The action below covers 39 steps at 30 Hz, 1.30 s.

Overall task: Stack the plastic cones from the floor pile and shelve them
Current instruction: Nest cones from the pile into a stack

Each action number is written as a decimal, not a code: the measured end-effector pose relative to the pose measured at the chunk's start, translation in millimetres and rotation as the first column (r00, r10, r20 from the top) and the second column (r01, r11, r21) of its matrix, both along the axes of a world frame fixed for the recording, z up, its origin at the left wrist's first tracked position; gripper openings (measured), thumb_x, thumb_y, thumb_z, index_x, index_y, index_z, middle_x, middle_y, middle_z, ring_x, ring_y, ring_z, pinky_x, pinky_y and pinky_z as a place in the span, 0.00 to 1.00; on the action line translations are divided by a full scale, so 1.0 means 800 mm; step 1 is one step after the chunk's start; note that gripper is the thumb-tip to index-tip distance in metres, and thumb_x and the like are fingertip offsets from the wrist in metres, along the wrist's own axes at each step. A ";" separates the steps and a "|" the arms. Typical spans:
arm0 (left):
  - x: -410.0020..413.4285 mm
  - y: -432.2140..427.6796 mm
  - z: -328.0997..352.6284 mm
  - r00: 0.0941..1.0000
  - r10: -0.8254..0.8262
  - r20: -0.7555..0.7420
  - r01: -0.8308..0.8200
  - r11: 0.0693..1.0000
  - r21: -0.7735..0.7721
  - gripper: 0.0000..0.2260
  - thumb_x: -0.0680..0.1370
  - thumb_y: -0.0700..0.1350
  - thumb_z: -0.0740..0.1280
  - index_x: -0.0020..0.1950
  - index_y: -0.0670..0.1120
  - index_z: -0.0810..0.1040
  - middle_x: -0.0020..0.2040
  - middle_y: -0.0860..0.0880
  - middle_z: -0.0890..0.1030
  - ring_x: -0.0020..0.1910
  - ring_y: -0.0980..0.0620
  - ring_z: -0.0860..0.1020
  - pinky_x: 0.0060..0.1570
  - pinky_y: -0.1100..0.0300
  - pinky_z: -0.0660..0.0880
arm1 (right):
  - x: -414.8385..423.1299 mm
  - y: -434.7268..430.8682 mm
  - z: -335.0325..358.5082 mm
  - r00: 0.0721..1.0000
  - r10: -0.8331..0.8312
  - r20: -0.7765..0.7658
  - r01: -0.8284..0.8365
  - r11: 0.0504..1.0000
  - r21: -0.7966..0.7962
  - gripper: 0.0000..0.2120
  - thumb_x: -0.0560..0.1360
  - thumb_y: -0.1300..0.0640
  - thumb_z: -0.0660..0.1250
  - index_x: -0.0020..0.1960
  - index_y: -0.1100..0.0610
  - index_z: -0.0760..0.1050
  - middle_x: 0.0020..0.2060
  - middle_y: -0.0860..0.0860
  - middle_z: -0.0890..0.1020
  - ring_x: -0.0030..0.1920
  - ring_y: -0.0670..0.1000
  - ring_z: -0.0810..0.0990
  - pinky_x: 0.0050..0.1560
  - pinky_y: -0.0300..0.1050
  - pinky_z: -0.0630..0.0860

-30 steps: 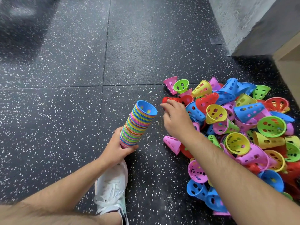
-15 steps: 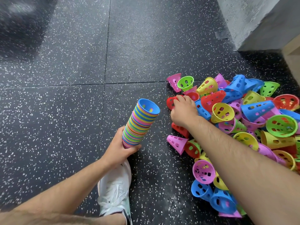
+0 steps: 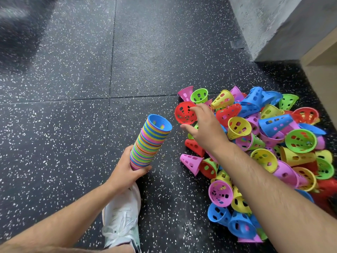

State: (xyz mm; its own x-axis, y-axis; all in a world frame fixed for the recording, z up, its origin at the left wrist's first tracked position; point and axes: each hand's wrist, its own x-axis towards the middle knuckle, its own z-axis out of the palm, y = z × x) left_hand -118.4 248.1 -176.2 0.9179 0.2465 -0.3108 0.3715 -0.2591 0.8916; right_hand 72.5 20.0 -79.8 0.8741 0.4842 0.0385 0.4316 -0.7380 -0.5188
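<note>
Cones part stacked, pile on the floor

Our right hand (image 3: 206, 128) pinches the rim of a red cone (image 3: 184, 113) at the far left fringe of the pile (image 3: 273, 143), fingers (image 3: 199, 108) curled over the thin lip. Our left hand (image 3: 127, 170) grips the foot of the tilted stack (image 3: 149, 141), just above our white shoe (image 3: 122, 221). The pile lies on the speckled rubber floor (image 3: 73, 125) toward its right edge, below the concrete wall (image 3: 264, 24). The cones are thin glossy plastic, tapered and punched with holes. We judge that a skewed entry could jam the red one, and that the tall stack, gripped only at its foot, could sag or shed cones
</note>
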 end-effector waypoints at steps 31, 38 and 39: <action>0.002 -0.002 0.011 0.999 0.012 -0.047 -0.010 1.000 0.023 0.34 0.67 0.53 0.80 0.69 0.51 0.70 0.58 0.58 0.79 0.58 0.59 0.79 0.58 0.66 0.74 | -0.050 0.035 0.020 0.957 0.199 -0.211 -0.140 0.954 0.265 0.17 0.82 0.56 0.59 0.70 0.52 0.73 0.63 0.44 0.77 0.64 0.44 0.71 0.67 0.36 0.63; 0.038 -0.006 0.015 0.999 0.036 -0.034 -0.037 0.999 -0.039 0.32 0.65 0.50 0.80 0.66 0.51 0.71 0.55 0.51 0.81 0.51 0.59 0.81 0.52 0.67 0.75 | 0.070 0.046 -0.016 0.999 -0.022 0.023 0.026 0.984 -0.177 0.19 0.78 0.58 0.62 0.69 0.54 0.73 0.62 0.55 0.76 0.63 0.61 0.72 0.65 0.56 0.70; 0.046 -0.008 0.016 0.999 0.028 -0.031 -0.029 0.999 -0.041 0.32 0.66 0.49 0.80 0.66 0.51 0.71 0.55 0.51 0.82 0.51 0.59 0.81 0.51 0.66 0.75 | 0.089 0.048 -0.018 0.999 -0.027 0.039 0.037 0.958 -0.286 0.20 0.78 0.57 0.62 0.69 0.52 0.72 0.63 0.55 0.75 0.64 0.61 0.71 0.64 0.56 0.71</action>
